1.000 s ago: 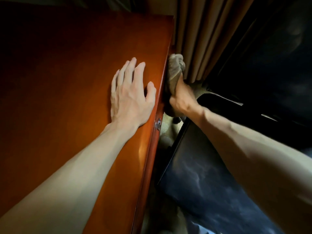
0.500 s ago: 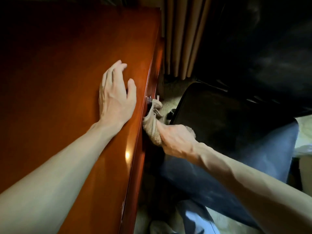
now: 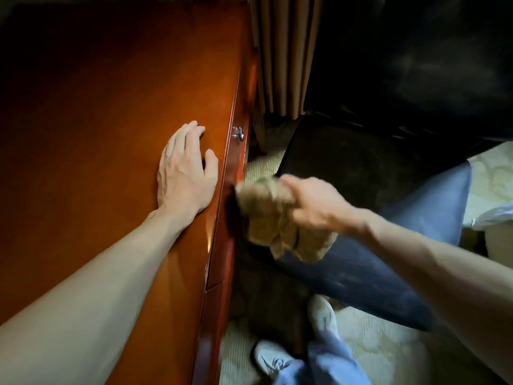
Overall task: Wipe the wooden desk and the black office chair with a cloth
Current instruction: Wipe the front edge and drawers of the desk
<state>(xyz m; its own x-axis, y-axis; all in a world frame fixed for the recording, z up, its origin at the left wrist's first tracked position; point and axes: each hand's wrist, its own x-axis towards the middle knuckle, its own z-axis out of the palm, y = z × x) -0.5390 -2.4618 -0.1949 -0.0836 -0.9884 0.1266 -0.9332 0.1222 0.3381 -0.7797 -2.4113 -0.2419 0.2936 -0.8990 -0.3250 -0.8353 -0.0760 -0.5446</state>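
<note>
One crumpled tan terry cloth sits bunched in the right hand, its grip curled tight round the wad. The cloth looks pressed to the front edge of the glossy reddish-brown wooden counter, though blur softens the contact. It is near a small round metal lock on that front.

The left hand lies palm down on the counter top near the edge, its grip flat and holding nothing. Just beside the cloth is the black padded office chair, partly covered by a leg in blue jeans. Beige pleated curtains hang behind.

To my eye, the loose tail under the fist could catch on the lock. The bare palm may smear the polished top. I can read no brand, label or lettering anywhere.
</note>
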